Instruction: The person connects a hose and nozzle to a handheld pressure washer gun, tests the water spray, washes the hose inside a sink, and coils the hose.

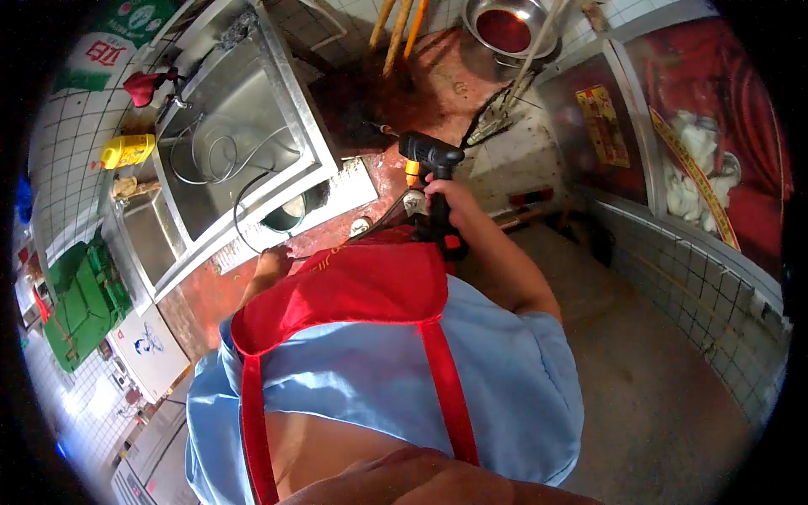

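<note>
My right hand (446, 198) is wrapped around the grip of a black cordless spray gun (431, 153). The gun has an orange fitting (411, 170) under its body and a battery at its base, and its nozzle points to the upper left. My left hand (273, 261) is low beside the red apron (353, 282), closed at a dark hose (238, 220); its fingers are small and partly hidden. The hose comes out of the metal sink (313, 139), where more of it lies in loops, and another stretch runs toward the gun.
A basin of reddish liquid (505, 32) stands at the back right beside wooden poles (396, 42). Below the sink is a bucket (286, 217). A yellow bottle (128, 151) and a green bin (84, 307) are left. A glass-fronted cabinet (635, 126) lines the right.
</note>
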A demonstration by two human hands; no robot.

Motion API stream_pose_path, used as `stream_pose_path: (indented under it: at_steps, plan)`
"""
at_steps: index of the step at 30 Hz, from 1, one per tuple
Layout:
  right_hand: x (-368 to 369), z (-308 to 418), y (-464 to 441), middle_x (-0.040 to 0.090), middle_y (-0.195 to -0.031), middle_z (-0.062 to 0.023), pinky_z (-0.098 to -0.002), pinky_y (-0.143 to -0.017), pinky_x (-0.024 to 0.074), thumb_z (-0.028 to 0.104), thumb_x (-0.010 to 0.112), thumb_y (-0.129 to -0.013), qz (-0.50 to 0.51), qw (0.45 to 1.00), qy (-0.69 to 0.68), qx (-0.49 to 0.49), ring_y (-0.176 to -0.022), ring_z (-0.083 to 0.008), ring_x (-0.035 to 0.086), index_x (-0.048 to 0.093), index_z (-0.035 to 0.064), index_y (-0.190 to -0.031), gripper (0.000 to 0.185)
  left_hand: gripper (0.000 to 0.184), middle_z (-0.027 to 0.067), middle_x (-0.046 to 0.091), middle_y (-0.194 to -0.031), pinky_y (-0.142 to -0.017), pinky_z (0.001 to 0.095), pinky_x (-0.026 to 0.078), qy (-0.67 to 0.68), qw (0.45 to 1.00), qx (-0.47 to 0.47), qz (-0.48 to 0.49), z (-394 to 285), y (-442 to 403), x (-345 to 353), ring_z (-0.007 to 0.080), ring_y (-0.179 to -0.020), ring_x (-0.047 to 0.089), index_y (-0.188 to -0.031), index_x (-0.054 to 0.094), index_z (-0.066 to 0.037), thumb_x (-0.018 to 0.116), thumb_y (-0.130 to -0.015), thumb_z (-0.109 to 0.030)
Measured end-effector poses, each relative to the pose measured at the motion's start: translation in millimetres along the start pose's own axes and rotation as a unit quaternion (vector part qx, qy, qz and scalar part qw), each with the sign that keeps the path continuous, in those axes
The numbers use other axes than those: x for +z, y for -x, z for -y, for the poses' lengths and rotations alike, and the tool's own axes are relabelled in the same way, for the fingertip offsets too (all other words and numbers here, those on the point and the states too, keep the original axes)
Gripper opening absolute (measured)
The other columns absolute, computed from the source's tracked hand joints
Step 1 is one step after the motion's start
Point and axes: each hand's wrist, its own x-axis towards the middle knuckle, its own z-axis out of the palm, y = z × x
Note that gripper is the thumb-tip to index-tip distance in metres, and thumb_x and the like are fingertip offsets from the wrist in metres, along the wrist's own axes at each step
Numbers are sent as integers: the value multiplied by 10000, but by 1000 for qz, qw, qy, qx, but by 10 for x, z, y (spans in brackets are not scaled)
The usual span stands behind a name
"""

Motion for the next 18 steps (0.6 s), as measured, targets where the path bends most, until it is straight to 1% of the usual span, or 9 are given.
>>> stream_pose_path:
  at_steps: [1,3,5,7,10,11,13,14,18]
  plan:
    - [-30,-13,-40,508,-607,-53,-324,-462,425,38,581,-633,10,1000,6,-1,-493,-185,510,480,92,-874,267,241,121,617,-941,-811,369,446,-2,1000,1,-1,22,-1,12,274,-899,577,-939,615,-80,551,-741,-202]
    - [-37,-20,-71,507,-612,-55,-331,-482,435,43,585,-631,25,1000,14,2,-512,-179,512,480,100,-900,295,242,117,615,-951,-823,371,436,73,997,-14,-10,363,-91,281,271,-917,570,-944,612,-87,543,-747,-208]
    - [26,30,-20,504,-610,-55,-331,-486,437,35,581,-630,34,999,18,7,-514,-176,511,476,101,-896,294,243,114,612,-958,-835,373,425,60,998,-28,-9,334,-77,280,268,-933,561,-949,610,-93,535,-752,-215]
    - [73,69,28,503,-615,-56,-331,-488,439,30,579,-627,23,999,30,21,-517,-174,510,473,104,-893,296,246,110,610,-964,-847,375,413,-40,998,-42,1,-167,54,-58,266,-948,553,-954,607,-98,527,-757,-222]
    - [115,97,74,506,-627,-59,-332,-490,442,27,579,-623,12,999,37,28,-520,-175,511,471,106,-893,302,246,113,610,-963,-855,377,404,-1,999,-53,1,-81,44,13,267,-954,547,-949,610,-96,522,-760,-228]
    - [130,98,87,507,-632,-60,-332,-490,443,27,579,-622,9,999,37,28,-521,-176,511,470,107,-894,304,245,116,609,-959,-851,378,407,-7,999,-36,-6,-51,50,32,271,-948,549,-945,611,-94,525,-758,-226]
    - [180,112,116,505,-592,-72,-330,-450,421,27,574,-628,13,1000,15,10,-479,-198,508,456,80,-860,266,243,121,609,-952,-843,382,412,-18,1000,-4,-20,-93,75,-16,279,-936,552,-939,611,-90,530,-753,-224]
    - [197,116,118,504,-572,-77,-329,-429,411,27,571,-631,15,1000,4,1,-458,-210,506,449,66,-844,248,245,124,609,-948,-839,384,415,-4,1000,-5,-18,-63,60,-4,284,-931,552,-939,610,-88,535,-749,-223]
    - [151,89,56,504,-575,-75,-335,-430,413,35,575,-630,16,1000,14,-5,-458,-214,508,448,65,-838,246,250,133,608,-936,-826,392,423,47,998,-21,-18,102,1,111,299,-914,555,-936,609,-80,552,-736,-218]
